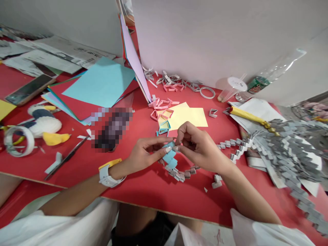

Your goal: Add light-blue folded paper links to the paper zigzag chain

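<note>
My left hand (146, 153) and my right hand (198, 147) meet over the red table (143, 188), both pinching a chain of folded paper links (176, 171). The top links of the chain are light blue, between my fingertips; the lower grey links curve down onto the table. A white watch with a yellow band (109, 172) sits on my left wrist. Loose folded pieces, pink (161, 106) and blue (164, 127), lie just beyond my hands beside a pale yellow sheet (189, 117).
Coloured paper sheets (99, 85) lie at the left, with a phone (29, 89), a tape roll (18, 140), a soft toy (43, 123) and scissors (65, 159). A large pile of grey folded chains (287, 150) covers the right. White partition walls (217, 37) stand behind.
</note>
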The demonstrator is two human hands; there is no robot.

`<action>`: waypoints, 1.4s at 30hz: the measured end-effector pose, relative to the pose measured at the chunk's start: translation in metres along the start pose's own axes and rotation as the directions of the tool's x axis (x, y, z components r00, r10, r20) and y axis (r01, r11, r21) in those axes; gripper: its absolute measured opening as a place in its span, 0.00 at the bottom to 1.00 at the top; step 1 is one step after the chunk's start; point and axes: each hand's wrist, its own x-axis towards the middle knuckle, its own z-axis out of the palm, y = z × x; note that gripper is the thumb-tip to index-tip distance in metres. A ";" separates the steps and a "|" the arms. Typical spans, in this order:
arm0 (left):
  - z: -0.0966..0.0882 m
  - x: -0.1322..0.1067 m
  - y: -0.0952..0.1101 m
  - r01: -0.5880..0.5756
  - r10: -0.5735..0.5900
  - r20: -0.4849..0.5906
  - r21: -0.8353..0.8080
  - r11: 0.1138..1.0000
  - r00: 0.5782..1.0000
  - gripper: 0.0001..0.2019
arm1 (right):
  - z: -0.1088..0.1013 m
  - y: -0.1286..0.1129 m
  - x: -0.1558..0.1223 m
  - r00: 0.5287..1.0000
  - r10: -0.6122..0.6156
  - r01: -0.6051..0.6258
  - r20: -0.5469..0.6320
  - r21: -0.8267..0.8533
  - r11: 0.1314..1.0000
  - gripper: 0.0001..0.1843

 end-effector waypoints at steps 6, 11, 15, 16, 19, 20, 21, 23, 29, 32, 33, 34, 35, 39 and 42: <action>-0.006 -0.004 -0.006 -0.281 0.288 0.027 0.314 0.907 0.957 0.12 | 0.016 0.003 -0.002 0.977 0.051 -0.014 -0.208 0.177 0.984 0.17; -0.006 -0.005 0.000 -0.229 0.253 -0.076 0.238 0.944 0.964 0.13 | 0.031 0.006 0.002 0.935 -0.024 0.103 -0.354 0.206 0.973 0.12; -0.002 -0.002 0.009 -0.151 0.195 -0.257 0.182 0.972 0.947 0.12 | 0.024 0.008 0.006 0.957 -0.048 0.074 -0.287 0.080 0.994 0.07; -0.001 -0.001 0.010 -0.139 0.184 -0.281 0.172 0.975 0.942 0.11 | 0.022 0.008 0.006 0.967 -0.032 0.058 -0.253 0.096 0.994 0.04; 0.001 -0.002 0.008 -0.130 0.173 -0.326 0.148 0.980 0.929 0.07 | 0.022 0.006 0.005 0.969 0.011 0.029 -0.248 0.158 0.987 0.03; 0.002 -0.003 0.007 -0.143 0.188 -0.340 0.153 0.978 0.921 0.07 | 0.025 0.005 0.003 0.958 0.014 0.030 -0.286 0.151 0.988 0.03; 0.003 -0.004 0.004 -0.165 0.216 -0.350 0.168 0.972 0.912 0.07 | 0.029 0.003 0.001 0.944 0.009 0.037 -0.331 0.133 0.990 0.04; 0.004 -0.008 0.000 -0.207 0.270 -0.365 0.204 0.957 0.891 0.07 | 0.040 0.000 -0.002 0.906 -0.020 0.051 -0.422 0.063 0.997 0.04; 0.010 -0.015 -0.004 -0.211 0.277 -0.395 0.204 0.956 0.876 0.07 | 0.049 -0.004 -0.006 0.854 -0.071 0.053 -0.515 -0.050 0.997 0.03; 0.011 -0.013 0.000 -0.184 0.240 -0.476 0.162 0.970 0.846 0.08 | 0.025 -0.001 -0.001 0.982 -0.007 0.029 -0.189 0.116 0.993 0.03; 0.011 -0.012 0.001 -0.166 0.211 -0.494 0.134 0.977 0.844 0.08 | 0.018 0.000 0.000 0.995 -0.005 0.022 -0.100 0.176 0.984 0.05; 0.011 -0.011 0.001 -0.148 0.179 -0.500 0.102 0.984 0.847 0.08 | 0.012 0.002 0.002 0.998 -0.006 0.021 -0.070 0.216 0.976 0.06; 0.011 -0.010 0.001 -0.133 0.151 -0.499 0.071 0.989 0.853 0.08 | 0.009 0.004 0.003 0.997 -0.009 0.026 -0.072 0.238 0.971 0.06; 0.011 -0.011 0.000 -0.129 0.122 -0.507 0.021 0.991 0.853 0.07 | 0.018 0.007 0.002 0.978 -0.050 0.089 -0.203 0.187 0.978 0.05; 0.012 -0.012 0.000 -0.179 0.194 -0.515 0.079 0.981 0.835 0.06 | 0.031 0.004 -0.002 0.938 -0.127 0.154 -0.323 0.058 0.986 0.07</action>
